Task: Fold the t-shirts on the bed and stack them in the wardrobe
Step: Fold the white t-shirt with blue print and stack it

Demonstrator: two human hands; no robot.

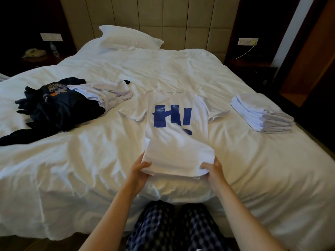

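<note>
Left hand (139, 169): grips the near left corner of the white cotton t-shirt with blue print (178, 127).
Right hand (213, 169): grips its near right corner.
T-shirt: spread on the white bed (72, 169), hem doubled back, collar far.
Right: folded white stack (262, 115).
Left: dark unfolded heap (59, 107).

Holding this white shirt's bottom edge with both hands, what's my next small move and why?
Probably fold it up to the collar: the left hand and right hand grip the raised hem of the white t-shirt, whose top lies flat.
</note>
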